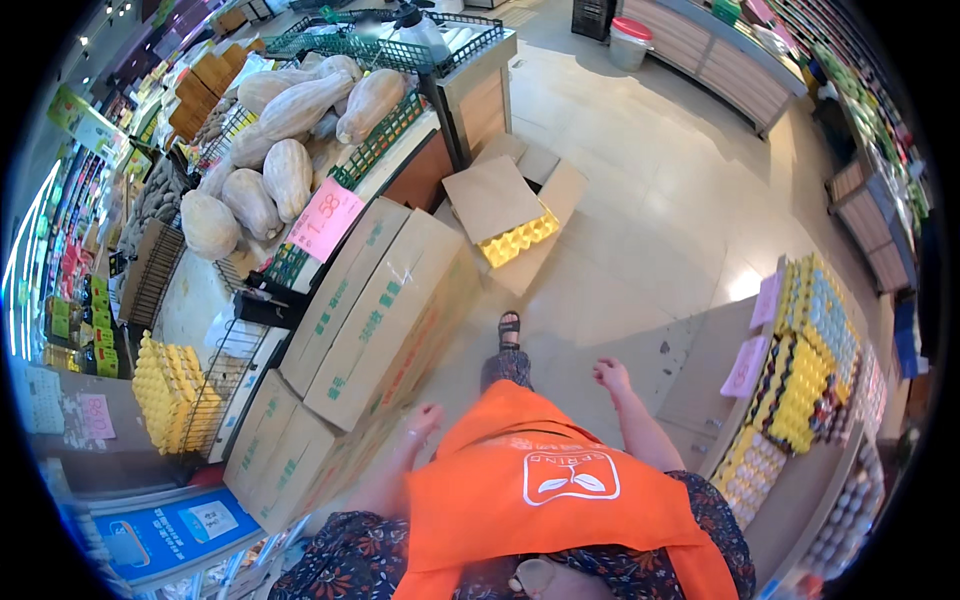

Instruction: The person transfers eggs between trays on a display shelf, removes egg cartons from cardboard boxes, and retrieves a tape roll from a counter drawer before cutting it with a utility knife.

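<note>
My left hand [424, 421] hangs beside the stacked cardboard cartons [375, 322], its fingers loosely curled; whether it holds anything is not clear. On the other side, my right hand [612, 373] is held over the floor with its fingers apart and nothing in it. Between and below them spreads an orange apron [540, 487]. Ahead on the floor stands an opened cardboard carton [559, 184], flaps out, with yellow egg trays [519, 238] inside under a cardboard sheet [491, 199]. One sandalled foot [509, 330] points towards it.
Pale squashes [300, 112] lie on a display stand at the left, edged by green plastic crates [382, 139]. Stacked yellow egg trays [172, 397] stand at the lower left. At the right is a shelf of eggs in trays [795, 390]. A red-lidded bucket [630, 45] stands further ahead.
</note>
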### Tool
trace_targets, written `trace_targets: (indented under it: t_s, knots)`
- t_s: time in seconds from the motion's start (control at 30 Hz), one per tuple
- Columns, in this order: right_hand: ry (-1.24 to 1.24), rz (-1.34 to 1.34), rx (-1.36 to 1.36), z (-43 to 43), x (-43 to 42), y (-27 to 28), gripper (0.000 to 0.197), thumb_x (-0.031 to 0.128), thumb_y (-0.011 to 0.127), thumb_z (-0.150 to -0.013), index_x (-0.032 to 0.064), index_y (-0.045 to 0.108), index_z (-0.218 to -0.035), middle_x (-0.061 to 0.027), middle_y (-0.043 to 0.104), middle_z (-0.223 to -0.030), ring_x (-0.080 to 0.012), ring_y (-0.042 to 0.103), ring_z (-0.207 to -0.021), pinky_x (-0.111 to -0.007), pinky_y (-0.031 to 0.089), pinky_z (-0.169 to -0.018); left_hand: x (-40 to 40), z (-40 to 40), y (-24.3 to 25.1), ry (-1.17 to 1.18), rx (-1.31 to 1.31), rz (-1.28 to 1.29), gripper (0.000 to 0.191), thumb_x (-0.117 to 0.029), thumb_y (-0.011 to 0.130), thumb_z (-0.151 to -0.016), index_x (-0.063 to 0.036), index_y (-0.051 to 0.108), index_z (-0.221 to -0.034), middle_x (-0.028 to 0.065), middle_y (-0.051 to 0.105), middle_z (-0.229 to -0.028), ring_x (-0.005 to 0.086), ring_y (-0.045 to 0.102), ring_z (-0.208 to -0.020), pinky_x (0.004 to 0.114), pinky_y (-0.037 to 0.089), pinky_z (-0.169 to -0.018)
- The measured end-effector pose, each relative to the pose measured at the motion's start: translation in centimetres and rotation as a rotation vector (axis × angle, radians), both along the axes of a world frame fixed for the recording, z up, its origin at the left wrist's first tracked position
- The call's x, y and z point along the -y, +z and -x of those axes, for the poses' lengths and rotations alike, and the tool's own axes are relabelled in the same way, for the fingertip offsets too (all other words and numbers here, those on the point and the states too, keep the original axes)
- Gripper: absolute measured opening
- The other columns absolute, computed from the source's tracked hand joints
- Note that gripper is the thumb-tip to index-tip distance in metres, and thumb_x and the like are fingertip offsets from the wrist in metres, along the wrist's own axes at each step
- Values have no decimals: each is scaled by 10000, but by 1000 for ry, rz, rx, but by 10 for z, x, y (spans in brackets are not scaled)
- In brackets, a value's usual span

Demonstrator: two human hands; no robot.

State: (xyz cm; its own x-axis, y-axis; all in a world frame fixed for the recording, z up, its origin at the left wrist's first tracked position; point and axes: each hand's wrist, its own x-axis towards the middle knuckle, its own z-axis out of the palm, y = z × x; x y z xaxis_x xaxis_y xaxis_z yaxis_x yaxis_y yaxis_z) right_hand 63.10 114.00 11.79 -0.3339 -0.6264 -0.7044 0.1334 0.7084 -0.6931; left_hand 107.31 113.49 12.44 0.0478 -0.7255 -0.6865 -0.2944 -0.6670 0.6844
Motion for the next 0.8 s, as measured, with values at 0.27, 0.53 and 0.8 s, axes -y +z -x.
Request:
trace_targets:
  t_s: [0.27, 0.53, 0.8]
  knots:
    - [-155, -180, 454, -21, 116, -16, 401, 126, 523, -798, 16, 394, -1161, -95, 566, -962, -165, 556, -796, -297, 466, -679, 260, 167, 31, -285, 282, 106, 415, -292, 547, -780, 16, 518, -1058, 134, 611, -877, 253, 587, -802, 319, 465, -696]
    - [-80, -230, 459, -26, 256, -71, 508, 135, 563, -773, 24, 340, -1216, -32, 533, -900, -127, 520, -812, -319, 433, -740, 413, 233, -23, 38, 255, 22, 609, -301, 606, -722, 84, 389, -1142, 222, 481, -1136, 311, 474, -1045, 347, 376, -874]
    - [133, -357, 209, -32, 346, -213, 758, 190, 613, -711, 43, 172, -1310, -72, 457, -1076, -194, 446, -897, -310, 392, -738, 464, 242, -92, 381, 374, -186, 680, -246, 685, -637, 76, 377, -1150, 228, 463, -1151, 311, 468, -1053, 350, 372, -882]
